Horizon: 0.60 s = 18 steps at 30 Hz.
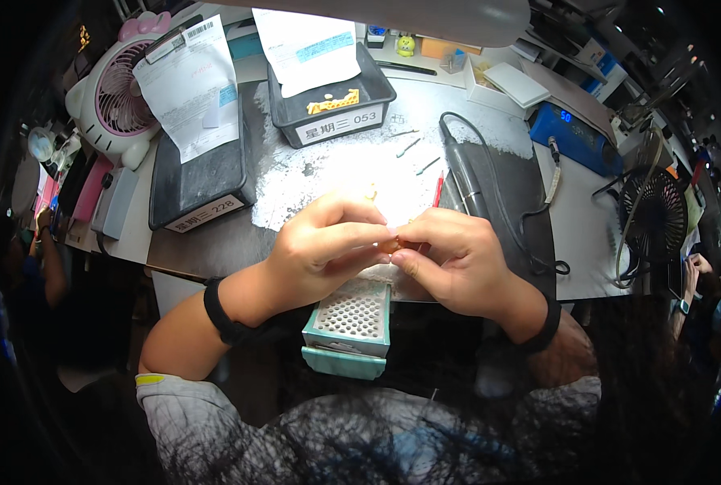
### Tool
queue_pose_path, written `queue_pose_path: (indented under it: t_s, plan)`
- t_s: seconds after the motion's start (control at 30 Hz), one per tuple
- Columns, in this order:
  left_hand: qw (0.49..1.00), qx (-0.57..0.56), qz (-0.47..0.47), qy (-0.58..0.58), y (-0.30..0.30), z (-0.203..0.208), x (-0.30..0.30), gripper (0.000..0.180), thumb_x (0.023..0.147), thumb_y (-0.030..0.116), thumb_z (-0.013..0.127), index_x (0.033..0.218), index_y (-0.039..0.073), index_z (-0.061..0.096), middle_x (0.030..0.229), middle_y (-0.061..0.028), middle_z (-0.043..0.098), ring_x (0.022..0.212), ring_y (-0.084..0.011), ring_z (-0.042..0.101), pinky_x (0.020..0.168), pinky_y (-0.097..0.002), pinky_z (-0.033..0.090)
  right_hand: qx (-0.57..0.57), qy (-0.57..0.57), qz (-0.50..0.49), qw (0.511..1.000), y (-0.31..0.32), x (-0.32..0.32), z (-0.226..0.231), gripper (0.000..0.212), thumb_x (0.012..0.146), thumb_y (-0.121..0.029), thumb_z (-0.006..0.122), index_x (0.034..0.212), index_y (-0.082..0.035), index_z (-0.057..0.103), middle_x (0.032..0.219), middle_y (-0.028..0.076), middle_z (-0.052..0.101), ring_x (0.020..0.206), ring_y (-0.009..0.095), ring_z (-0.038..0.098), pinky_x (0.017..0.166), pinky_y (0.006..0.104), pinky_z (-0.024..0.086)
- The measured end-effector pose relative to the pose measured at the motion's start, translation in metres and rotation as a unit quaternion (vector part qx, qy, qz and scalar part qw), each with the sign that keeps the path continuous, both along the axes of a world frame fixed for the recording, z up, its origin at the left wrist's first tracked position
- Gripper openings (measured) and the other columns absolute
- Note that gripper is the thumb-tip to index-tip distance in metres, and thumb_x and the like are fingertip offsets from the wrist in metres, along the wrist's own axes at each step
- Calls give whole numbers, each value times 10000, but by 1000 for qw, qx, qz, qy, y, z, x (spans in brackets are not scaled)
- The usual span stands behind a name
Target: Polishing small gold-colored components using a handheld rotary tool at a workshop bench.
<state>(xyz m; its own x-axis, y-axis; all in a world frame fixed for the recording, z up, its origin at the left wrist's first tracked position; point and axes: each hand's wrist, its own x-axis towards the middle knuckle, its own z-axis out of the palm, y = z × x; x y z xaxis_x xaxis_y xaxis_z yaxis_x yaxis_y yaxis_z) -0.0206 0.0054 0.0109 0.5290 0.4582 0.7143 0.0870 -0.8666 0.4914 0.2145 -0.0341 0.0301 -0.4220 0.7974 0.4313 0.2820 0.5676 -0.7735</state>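
My left hand [326, 236] and my right hand [456, 257] meet over the near edge of the bench, fingertips pinched together. Between them is a small orange-gold piece [390, 245], mostly hidden by the fingers, so its kind does not show. Just beyond my fingers a tiny yellowish piece [370, 191] lies in the glare on the bench. Below my hands juts a pale green box with a perforated white top [349, 315]. To the right of my right hand lies a dark pen-shaped rotary handpiece [464, 174] with a cord.
A black tray [332, 121] holds yellow pieces [334, 102] and a paper sheet. Another black tray [199, 190] stands left, under a clipped sheet. Thin tool bits [427, 166] and a red stick [438, 187] lie ahead. A blue control box [575, 137] and black fan [653, 210] stand right.
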Motion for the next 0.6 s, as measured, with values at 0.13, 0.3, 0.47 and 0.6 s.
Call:
queue_pose_path:
  t_s: [0.13, 0.3, 0.47, 0.6]
  plan:
    - [998, 57, -4, 28, -3, 6, 1, 357, 779, 11, 896, 1109, 24, 760, 1079, -125, 690, 929, -246, 711, 771, -344, 586, -2, 6, -2, 1000, -2, 3, -2, 186, 918, -61, 790, 1101, -44, 768, 960, 112, 747, 801, 192, 732, 676, 303, 584]
    - [998, 63, -1, 29, 0, 4, -1, 352, 783, 11, 891, 1092, 17, 723, 1077, -125, 697, 936, -255, 709, 771, -353, 584, -47, 29, 0, 998, -4, -1, 0, 179, 927, -96, 804, 1091, -36, 765, 933, 90, 727, 799, 148, 721, 668, 286, 576]
    - [1000, -10, 20, 22, -4, 5, -1, 304, 806, 52, 864, 1068, 44, 712, 1046, -95, 715, 996, -292, 700, 871, -400, 572, -135, 69, 8, 988, -7, -3, -1, 221, 936, -101, 796, 1134, -12, 757, 1014, 96, 767, 852, 130, 737, 714, 288, 603]
    - [999, -41, 7, 27, -2, 5, -2, 266, 833, 60, 846, 1064, 42, 715, 1062, -107, 725, 1020, -304, 702, 892, -399, 564, -154, 67, -17, 986, -7, -1, -4, 249, 935, -105, 792, 1158, -4, 751, 1018, 111, 794, 847, 137, 753, 742, 295, 610]
